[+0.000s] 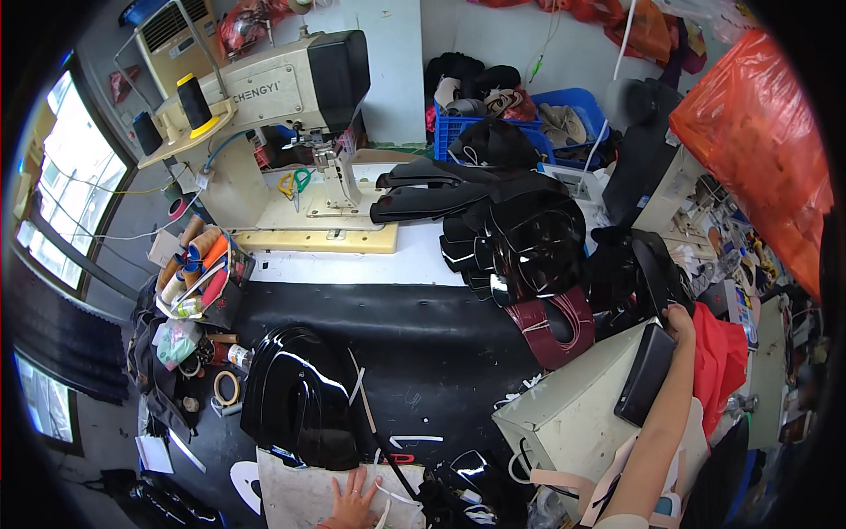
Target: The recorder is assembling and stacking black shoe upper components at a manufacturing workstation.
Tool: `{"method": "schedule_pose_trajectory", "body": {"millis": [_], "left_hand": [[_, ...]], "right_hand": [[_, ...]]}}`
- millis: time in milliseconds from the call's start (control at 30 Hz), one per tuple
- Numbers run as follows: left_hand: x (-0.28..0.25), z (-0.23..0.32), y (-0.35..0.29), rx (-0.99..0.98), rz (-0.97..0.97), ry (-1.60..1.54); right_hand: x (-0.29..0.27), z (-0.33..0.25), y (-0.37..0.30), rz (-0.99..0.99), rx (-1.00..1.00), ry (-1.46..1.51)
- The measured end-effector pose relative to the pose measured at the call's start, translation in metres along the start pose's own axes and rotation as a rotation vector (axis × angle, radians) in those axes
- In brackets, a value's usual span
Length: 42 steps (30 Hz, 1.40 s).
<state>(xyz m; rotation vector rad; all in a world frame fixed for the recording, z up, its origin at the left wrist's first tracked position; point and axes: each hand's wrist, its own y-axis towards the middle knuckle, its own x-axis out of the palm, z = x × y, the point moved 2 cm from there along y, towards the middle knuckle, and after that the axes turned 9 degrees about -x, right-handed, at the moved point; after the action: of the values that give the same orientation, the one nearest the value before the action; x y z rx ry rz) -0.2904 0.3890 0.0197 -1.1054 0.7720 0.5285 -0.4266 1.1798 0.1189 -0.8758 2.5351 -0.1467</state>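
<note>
My left hand (351, 504) lies flat with its fingers spread on a pale, worn board (291, 494) at the near edge. Just beyond that hand, a stack of glossy black curved pieces (300, 397), like shoe uppers, rests partly on the board. My right arm stretches far to the right, past a cream box-shaped housing (564, 414). At its end my right hand (679, 324) closes on the lower end of a black strip (654, 273) in a dark pile; some of its fingers are hidden. Thin white strips (397, 495) lie beside my left hand.
A sewing machine (264, 97) stands at the back left, with green-handled scissors (300, 181) on its bed. Black pieces (529, 229) and maroon ones (551, 331) are heaped mid-table. A tool basket (207, 282) sits left; blue crates (564, 110) stand behind; a red bag (718, 361) hangs right.
</note>
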Motion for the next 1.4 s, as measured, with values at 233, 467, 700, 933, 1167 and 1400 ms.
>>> {"method": "schedule_pose_trajectory", "body": {"millis": [233, 467, 700, 933, 1167, 1400], "left_hand": [[0.001, -0.002, 0.003, -0.026, 0.001, 0.069], [0.003, -0.001, 0.004, -0.027, -0.031, 0.140], [-0.008, 0.004, -0.002, 0.028, 0.072, 0.183], [-0.021, 0.007, -0.002, -0.016, 0.012, 0.118], [-0.028, 0.006, -0.005, -0.037, 0.011, 0.111], [-0.019, 0.005, -0.008, -0.017, 0.069, 0.113]], "right_hand": [[0.015, -0.019, -0.017, 0.026, 0.016, -0.131], [-0.023, 0.024, 0.031, 0.205, -0.200, -0.144], [-0.030, 0.005, 0.024, 0.406, -0.273, -0.095], [-0.054, -0.037, 0.016, 0.591, -0.439, -0.359], [-0.046, -0.095, -0.038, 0.699, -0.689, -0.534], [-0.026, -0.154, -0.128, 0.807, -0.969, -0.703]]}}
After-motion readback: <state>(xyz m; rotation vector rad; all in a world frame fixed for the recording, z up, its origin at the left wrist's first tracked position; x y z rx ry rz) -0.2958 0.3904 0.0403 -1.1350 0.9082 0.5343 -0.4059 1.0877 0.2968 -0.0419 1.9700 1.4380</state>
